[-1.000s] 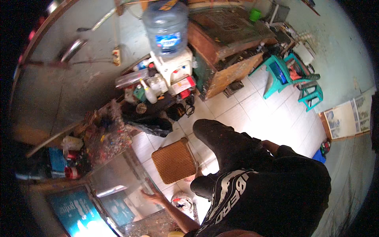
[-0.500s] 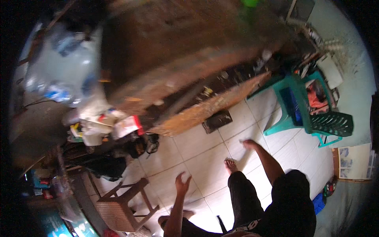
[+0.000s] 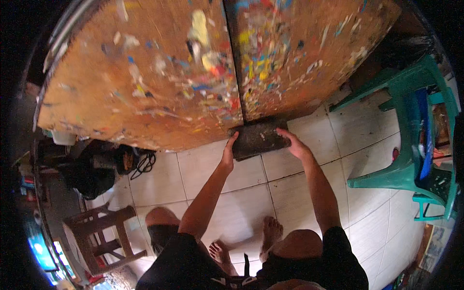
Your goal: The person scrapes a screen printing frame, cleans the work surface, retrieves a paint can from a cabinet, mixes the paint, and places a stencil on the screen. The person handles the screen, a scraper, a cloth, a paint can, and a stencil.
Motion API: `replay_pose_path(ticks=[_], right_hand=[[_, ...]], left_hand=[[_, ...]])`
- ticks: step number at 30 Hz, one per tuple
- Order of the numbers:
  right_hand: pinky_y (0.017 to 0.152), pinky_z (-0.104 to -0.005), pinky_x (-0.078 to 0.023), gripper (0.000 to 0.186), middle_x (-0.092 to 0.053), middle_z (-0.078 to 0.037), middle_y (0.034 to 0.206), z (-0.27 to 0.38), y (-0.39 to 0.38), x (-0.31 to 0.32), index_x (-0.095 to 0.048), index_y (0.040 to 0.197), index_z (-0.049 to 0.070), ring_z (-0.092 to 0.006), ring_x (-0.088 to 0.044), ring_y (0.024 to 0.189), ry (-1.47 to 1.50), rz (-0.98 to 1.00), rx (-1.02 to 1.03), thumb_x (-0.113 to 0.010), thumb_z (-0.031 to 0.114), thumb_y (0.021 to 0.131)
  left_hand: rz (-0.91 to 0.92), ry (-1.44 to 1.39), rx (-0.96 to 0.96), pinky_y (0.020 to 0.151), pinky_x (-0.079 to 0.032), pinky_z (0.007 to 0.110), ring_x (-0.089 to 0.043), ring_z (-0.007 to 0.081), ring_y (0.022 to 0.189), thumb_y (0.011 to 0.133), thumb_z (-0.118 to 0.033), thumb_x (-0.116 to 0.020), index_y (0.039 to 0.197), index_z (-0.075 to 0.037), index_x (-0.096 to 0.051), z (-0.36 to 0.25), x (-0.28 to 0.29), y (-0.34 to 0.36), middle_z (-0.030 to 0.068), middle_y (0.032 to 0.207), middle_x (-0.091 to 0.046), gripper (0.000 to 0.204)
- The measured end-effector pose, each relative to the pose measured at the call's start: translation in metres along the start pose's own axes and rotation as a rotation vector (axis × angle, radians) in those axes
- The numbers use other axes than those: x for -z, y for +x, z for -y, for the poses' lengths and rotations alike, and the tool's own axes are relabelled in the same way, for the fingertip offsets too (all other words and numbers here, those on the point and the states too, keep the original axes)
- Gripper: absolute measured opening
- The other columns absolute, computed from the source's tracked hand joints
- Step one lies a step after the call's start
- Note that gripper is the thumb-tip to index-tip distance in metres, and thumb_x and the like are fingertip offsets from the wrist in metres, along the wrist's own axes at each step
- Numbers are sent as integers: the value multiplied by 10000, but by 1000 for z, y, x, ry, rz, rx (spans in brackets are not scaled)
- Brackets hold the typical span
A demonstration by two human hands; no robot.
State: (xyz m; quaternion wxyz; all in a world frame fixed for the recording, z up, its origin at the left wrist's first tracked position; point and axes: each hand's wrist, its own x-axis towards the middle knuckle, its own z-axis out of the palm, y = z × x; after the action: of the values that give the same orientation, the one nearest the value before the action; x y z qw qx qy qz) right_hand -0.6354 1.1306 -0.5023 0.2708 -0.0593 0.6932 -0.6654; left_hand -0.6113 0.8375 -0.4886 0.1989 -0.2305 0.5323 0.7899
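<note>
Long axis: Though it slants slightly, its right end a touch farther from the person, the dark block (image 3: 261,139) has its length running left to right across the person's front.
Ends: one short end points toward the left hand (image 3: 230,152), the other toward the right hand (image 3: 296,145); a long side faces the person.
Block's place: just beyond the reach of the bare feet (image 3: 271,234), beside the lower edge of the paint-spattered wooden panels (image 3: 159,104), near the foot of the dark seam (image 3: 233,63) between them; whether it rests on the tiled floor (image 3: 304,205) or is raised cannot be told.
Left fingers: extended along the left end, pointing away from the person; how firmly they grip cannot be told.
Right fingers: stretched inward over the right end, near its far corner; their grip cannot be told either.
Left side: brown stool (image 3: 96,228), black cable (image 3: 145,163).
Right side: green plastic chair (image 3: 386,178).
</note>
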Motion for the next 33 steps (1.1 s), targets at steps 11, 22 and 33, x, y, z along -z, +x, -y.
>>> replay_pose_path(ticks=[11,22,33], right_hand=[[1035,-397,-493,526,-682,-94,1257,-121,-215,-19,-618,1324,25,-238,-640,1166,722,-576,-204,-680,377,938],[1212,-422,-300,624,-458,-96,1581,-133,-392,6,-397,1561,30,-234,-418,1458,394,-852,-191,-435,433,1086],[1181,-429,-344,770,-488,-188,1515,231,-218,-85,-370,1544,2,-290,-447,1404,-498,-970,747,-739,325,950]], left_hand=[[114,91,80,1071,-435,373,-553,239,1211,944,-434,-734,1384,13,-452,141,-48,-113,128,1295,-601,688],[-439,650,-715,1206,-296,496,-327,454,1459,843,-355,-822,1561,72,-200,90,-99,-70,337,1558,-323,1042],[227,1057,-886,1151,-388,497,-494,406,1341,844,-155,-690,1372,-31,-549,32,-85,-108,235,1402,-553,561]])
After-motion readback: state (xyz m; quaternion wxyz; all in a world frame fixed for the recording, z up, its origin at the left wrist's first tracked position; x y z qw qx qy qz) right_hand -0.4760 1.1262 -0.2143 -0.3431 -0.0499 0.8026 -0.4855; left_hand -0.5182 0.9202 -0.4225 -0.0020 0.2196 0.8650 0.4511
